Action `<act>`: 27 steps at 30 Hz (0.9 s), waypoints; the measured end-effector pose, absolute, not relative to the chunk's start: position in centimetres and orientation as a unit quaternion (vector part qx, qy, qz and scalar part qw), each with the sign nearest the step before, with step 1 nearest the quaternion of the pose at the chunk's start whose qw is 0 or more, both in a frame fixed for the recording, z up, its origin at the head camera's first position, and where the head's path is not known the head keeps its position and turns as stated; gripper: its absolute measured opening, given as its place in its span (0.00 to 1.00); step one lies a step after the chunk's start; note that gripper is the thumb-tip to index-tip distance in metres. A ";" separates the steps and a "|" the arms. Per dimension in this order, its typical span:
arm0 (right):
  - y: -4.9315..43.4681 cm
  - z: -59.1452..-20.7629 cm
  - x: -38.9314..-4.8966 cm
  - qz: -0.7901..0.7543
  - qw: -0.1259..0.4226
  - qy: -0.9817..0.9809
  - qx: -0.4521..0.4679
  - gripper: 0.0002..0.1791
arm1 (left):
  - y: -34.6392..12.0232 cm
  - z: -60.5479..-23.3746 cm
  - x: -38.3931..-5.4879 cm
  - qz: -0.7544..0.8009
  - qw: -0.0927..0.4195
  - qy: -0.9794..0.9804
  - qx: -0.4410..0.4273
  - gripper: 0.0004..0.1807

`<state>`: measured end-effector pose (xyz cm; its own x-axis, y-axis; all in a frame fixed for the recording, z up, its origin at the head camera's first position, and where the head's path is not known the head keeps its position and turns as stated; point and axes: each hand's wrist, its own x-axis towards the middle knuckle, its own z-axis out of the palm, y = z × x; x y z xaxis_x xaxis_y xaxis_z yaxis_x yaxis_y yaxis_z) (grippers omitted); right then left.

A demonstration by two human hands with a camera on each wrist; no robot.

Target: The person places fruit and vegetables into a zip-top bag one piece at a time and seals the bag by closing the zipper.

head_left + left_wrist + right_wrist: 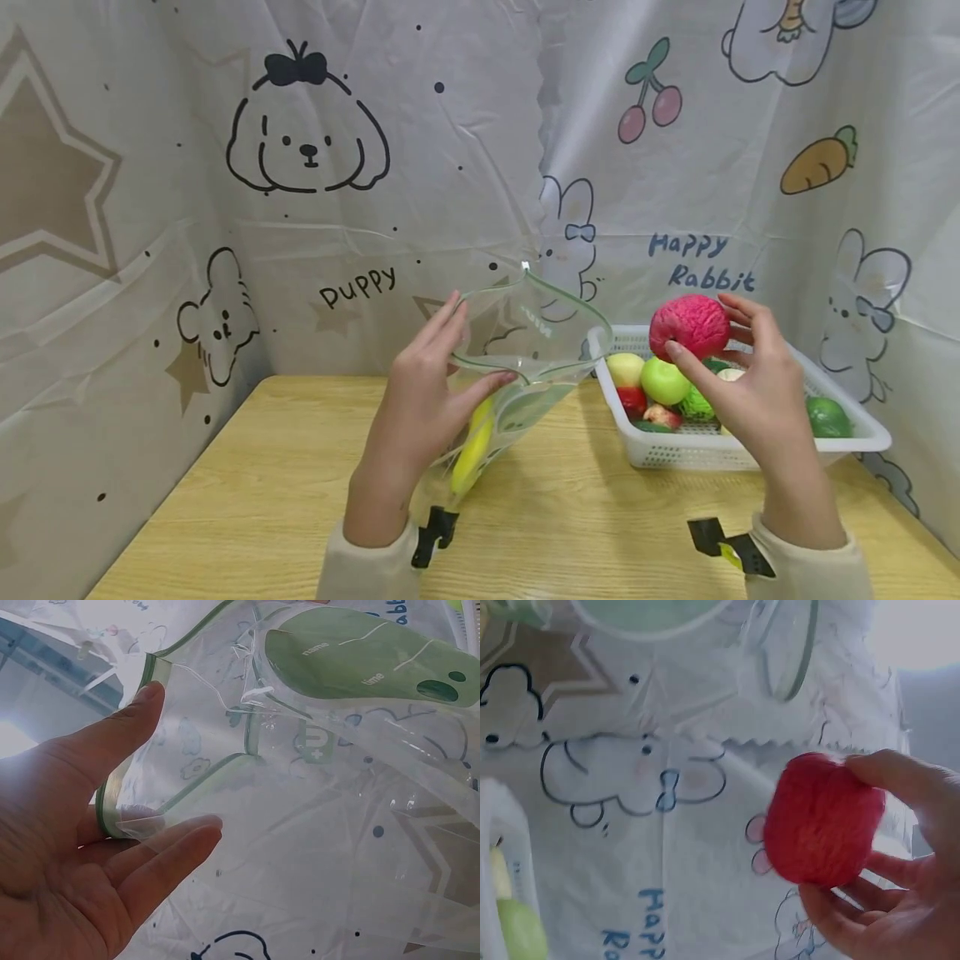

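Observation:
My left hand (423,400) holds a clear zip bag (536,342) by its green-edged rim, its mouth spread wide. The thumb lies over the near rim and the fingers are at the left side. Inside the bag is a yellow banana-like toy (472,450), partly hidden by the hand. In the left wrist view, the bag shows a green printed label (360,656). My right hand (757,383) grips a wrinkled pinkish-red toy fruit (690,327) between thumb and fingers, above the basket's left part and to the right of the bag. The right wrist view shows the toy fruit (825,821) too.
A white plastic basket (862,437) stands at the right of the wooden table (247,483). It holds several toy fruits and vegetables, among them a green apple (664,381) and a dark green piece (828,417). A printed cloth (450,167) hangs behind and at both sides.

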<state>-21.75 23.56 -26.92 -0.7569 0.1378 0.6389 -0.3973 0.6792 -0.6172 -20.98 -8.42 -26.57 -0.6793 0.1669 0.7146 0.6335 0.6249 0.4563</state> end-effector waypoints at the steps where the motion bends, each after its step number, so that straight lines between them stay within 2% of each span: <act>1: 23.0 -26.7 -21.5 0.407 0.355 -0.837 0.087 0.42 | -8.4 -26.6 -21.0 -0.362 0.322 -0.842 -0.238 0.47; 6: 20.6 -26.2 -20.7 0.475 0.421 -0.754 0.171 0.43 | -8.4 -26.7 -20.9 -0.360 0.320 -0.843 -0.238 0.47; 10: 19.0 -26.3 -20.7 0.495 0.450 -0.712 0.213 0.44 | -8.3 -26.7 -20.9 -0.359 0.318 -0.845 -0.237 0.47; 18: 17.4 -27.4 -21.3 0.478 0.473 -0.708 0.215 0.44 | -8.2 -26.7 -21.0 -0.360 0.317 -0.845 -0.238 0.47; 27: 17.1 -28.4 -22.2 0.408 0.469 -0.751 0.223 0.44 | -8.1 -26.7 -21.1 -0.355 0.325 -0.841 -0.245 0.47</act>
<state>-22.21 17.11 -28.44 -0.4611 0.0476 0.8861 -0.7178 0.5670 -0.4040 -21.11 -8.08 -26.70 -0.6683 0.1812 0.7215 0.6435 0.6275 0.4384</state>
